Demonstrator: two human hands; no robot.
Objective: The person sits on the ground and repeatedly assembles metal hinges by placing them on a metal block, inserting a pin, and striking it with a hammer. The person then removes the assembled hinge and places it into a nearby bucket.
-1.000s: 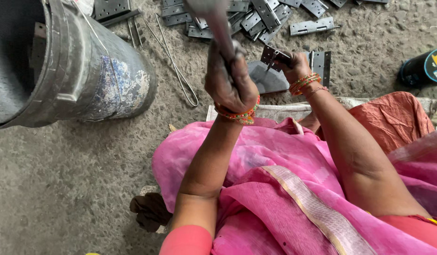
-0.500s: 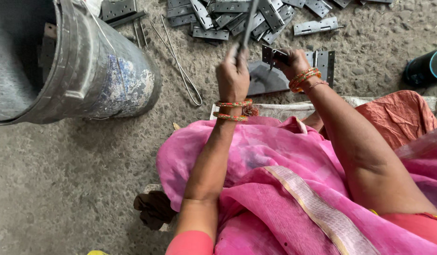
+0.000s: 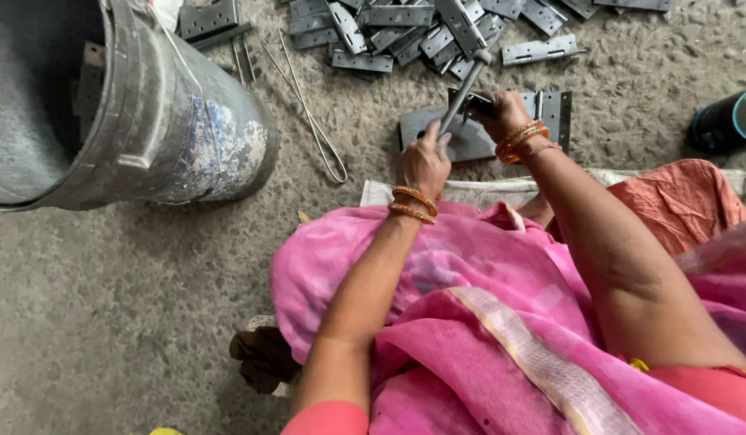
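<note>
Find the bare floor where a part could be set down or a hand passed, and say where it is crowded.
Bare concrete lies below the bucket, left of the pink cloth, and between the wire loop and the flat plate. It is crowded at the hinge pile and around the left hand with its rod and the right hand.

Left hand [image 3: 424,163] gripping a small hammer [image 3: 463,86] angled toward a metal hinge piece [image 3: 478,103] pinched in the right hand [image 3: 508,113] over a flat steel plate [image 3: 470,141] on the concrete floor [image 3: 107,306], loose hinges [image 3: 405,32] heaped beyond, tilted grey bucket [image 3: 147,113] at left.
</note>
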